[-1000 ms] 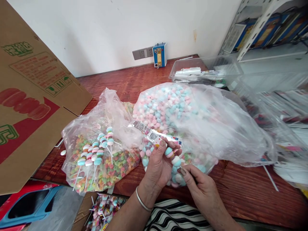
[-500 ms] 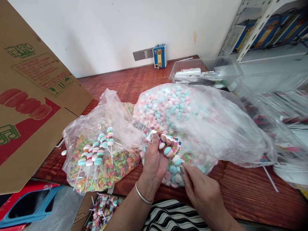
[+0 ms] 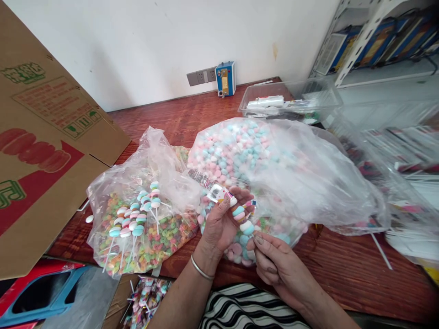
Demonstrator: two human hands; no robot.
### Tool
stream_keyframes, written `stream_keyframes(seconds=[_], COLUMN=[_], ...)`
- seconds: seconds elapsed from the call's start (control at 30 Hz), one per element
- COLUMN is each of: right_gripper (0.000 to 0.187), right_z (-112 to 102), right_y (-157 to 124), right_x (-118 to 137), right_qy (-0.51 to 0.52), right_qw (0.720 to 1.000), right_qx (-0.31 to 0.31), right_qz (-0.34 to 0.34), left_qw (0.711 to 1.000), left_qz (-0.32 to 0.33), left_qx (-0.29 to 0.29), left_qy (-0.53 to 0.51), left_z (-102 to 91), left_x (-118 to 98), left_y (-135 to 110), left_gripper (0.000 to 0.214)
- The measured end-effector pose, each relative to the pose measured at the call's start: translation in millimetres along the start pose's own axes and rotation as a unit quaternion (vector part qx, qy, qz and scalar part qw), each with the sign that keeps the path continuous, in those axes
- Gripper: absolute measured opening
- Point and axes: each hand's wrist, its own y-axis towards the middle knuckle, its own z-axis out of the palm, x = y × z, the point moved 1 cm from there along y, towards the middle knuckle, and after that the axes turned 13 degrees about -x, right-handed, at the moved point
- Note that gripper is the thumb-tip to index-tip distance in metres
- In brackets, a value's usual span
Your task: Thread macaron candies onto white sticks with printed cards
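Observation:
A candy lollipop, stacked from pastel blue, pink and white pieces, slants between my two hands. My right hand pinches its lower end, where the fingers hide the stick. My left hand curls around the upper end, its thumb pressing a printed plastic wrapper at the top candy; its other fingers are spread behind. How far the wrapper covers the stack is hard to see. Behind the hands lies a big clear bag of pastel candies. On a bag of ring-shaped candies, to the left, rest several finished candy sticks.
A cardboard box stands at the left. A loose white candy lies beside the left bag. Wrapped lollipops fill a box below the table edge. Clear bins hold wrappers at the back right. A blue device stands by the wall.
The lollipop's top has come up to the wrapper, and my right hand has shifted left and slightly down with the stick. My left fingers have spread out behind the candies.

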Motion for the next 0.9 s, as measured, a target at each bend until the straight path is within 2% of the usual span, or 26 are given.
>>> stream_keyframes(seconds=[0.13, 0.23, 0.3, 0.37, 0.43, 0.47, 0.5, 0.57, 0.6, 0.63, 0.67, 0.7, 0.73, 0.77, 0.87, 0.9], right_gripper=[0.031, 0.032, 0.034, 0.036, 0.034, 0.031, 0.027, 0.024, 0.025, 0.027, 0.029, 0.029, 0.029, 0.029, 0.027, 0.027], right_z=[-2.3, -1.5, -0.9, -1.5, -4.1, -6.1, -8.3, -12.5, -14.1, -15.1, -15.4, -14.8, -13.5, -11.7, -6.1, -5.0], right_y=[2.8, 4.8, 5.6, 5.9, 5.8, 5.5, 4.9, 3.4, 2.7, 2.3, 2.1, 2.1, 2.2, 2.5, 3.4, 3.7], right_x=[1.8, 2.0, 1.1, 0.4, 1.2, 2.4, 3.7, 5.7, 6.0, 5.8, 5.3, 4.9, 4.6, 4.6, 5.9, 6.8], right_qy=[0.018, 0.016, 0.000, -0.038, -0.130, -0.199, -0.276, -0.418, -0.470, -0.506, -0.529, -0.539, -0.539, -0.528, -0.451, -0.424], right_qw=[1.000, 1.000, 1.000, 0.999, 0.982, 0.957, 0.913, 0.779, 0.708, 0.648, 0.608, 0.593, 0.603, 0.636, 0.768, 0.799], right_qx=[-0.005, -0.006, -0.010, -0.025, -0.054, -0.074, -0.094, -0.133, -0.151, -0.164, -0.172, -0.173, -0.170, -0.162, -0.134, -0.131], right_qz=[0.010, 0.015, 0.010, -0.024, -0.124, -0.199, -0.286, -0.448, -0.506, -0.545, -0.566, -0.573, -0.563, -0.540, -0.434, -0.406], left_qw=[0.998, 0.999, 1.000, 1.000, 1.000, 0.999, 0.999, 0.999, 0.998, 0.998, 0.998, 0.997, 0.997, 0.997, 0.999, 0.999], left_qz=[0.048, 0.033, 0.011, 0.003, 0.007, 0.008, 0.007, 0.009, 0.016, 0.026, 0.037, 0.048, 0.056, 0.057, 0.022, 0.006], left_qx=[0.028, 0.032, 0.015, -0.009, -0.026, -0.030, -0.034, -0.044, -0.051, -0.056, -0.059, -0.060, -0.058, -0.054, -0.028, -0.017], left_qy=[0.025, 0.015, -0.004, -0.013, -0.013, -0.015, -0.018, -0.020, -0.017, -0.010, -0.002, 0.007, 0.014, 0.021, 0.032, 0.033], left_z=[-3.3, -2.6, -1.5, 0.3, 3.1, 4.8, 6.7, 10.6, 12.3, 13.6, 14.5, 14.8, 14.4, 13.2, 6.3, 3.5], left_x=[-9.8, -13.3, -13.4, -12.0, -8.9, -6.7, -4.2, 1.4, 4.0, 6.5, 8.7, 10.5, 12.1, 13.4, 14.8, 14.0], left_y=[3.5, 3.2, 3.5, 4.0, 4.1, 3.7, 3.1, 1.1, 0.1, -0.8, -1.4, -1.7, -1.7, -1.3, 1.1, 2.1], left_gripper=[0.043, 0.033, 0.037, 0.045, 0.040, 0.036, 0.034, 0.032, 0.031, 0.031, 0.031, 0.030, 0.030, 0.029, 0.026, 0.026])
